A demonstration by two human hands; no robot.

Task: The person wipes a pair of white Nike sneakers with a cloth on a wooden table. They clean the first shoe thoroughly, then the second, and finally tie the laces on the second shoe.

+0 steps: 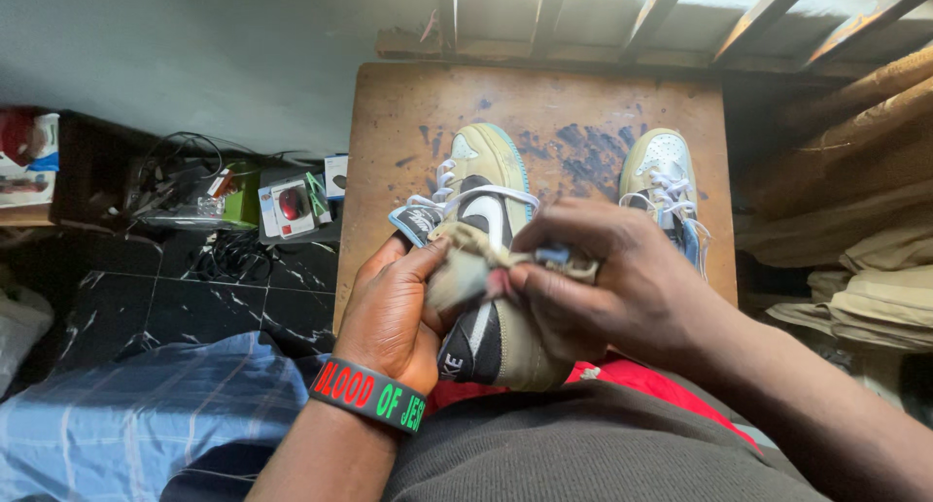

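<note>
My left hand (394, 312) grips the side of a tan, black and white sneaker (491, 196) with white laces, held over my lap with its toe pointing away. A black wristband sits on that wrist. My right hand (607, 278) presses a small beige cloth (465, 269) against the shoe's upper near the tongue. The second sneaker (659, 176) of the pair stands alone on the stained wooden board (389, 123), to the right of my hands.
Left of the board, small boxes (292, 206) and tangled cables (185, 172) lie on a dark tiled floor (175, 298). A blue checked cloth (146, 415) covers the lower left. Folded tan fabric (855, 230) is piled at the right. Wooden slats (680, 16) run behind the board.
</note>
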